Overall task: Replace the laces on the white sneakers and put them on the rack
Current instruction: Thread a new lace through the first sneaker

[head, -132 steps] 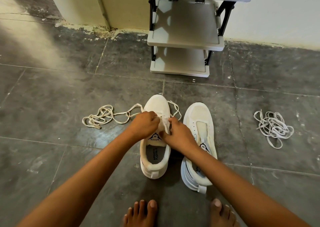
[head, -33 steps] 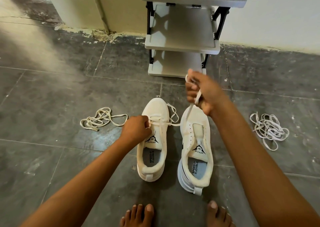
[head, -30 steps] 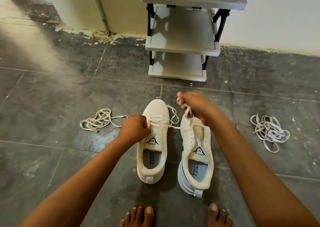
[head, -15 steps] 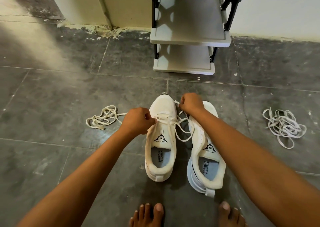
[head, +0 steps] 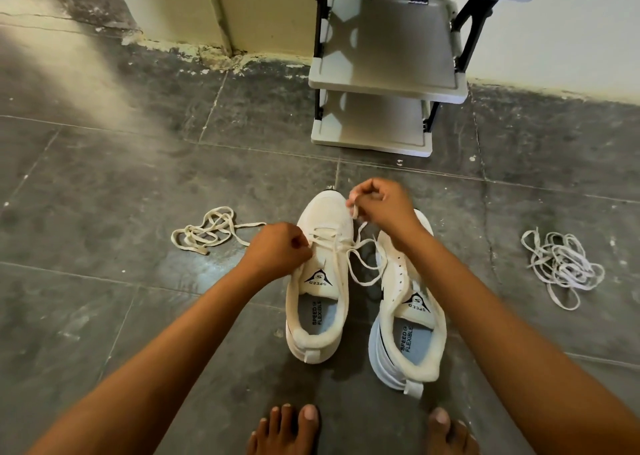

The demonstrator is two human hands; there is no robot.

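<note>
R hand (head: 382, 208) fingers pinch lace (head: 358, 246), L hand (head: 278, 248) too

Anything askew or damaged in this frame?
Right white sneaker leans on its side, unlaced. Two loose lace piles sprawl on the grey tile floor: cream, white. Wall paint flakes at the base.

The right hand (head: 382, 210) hides the right sneaker's (head: 408, 302) toe, and the rack's (head: 388, 87) top is cut off.
</note>
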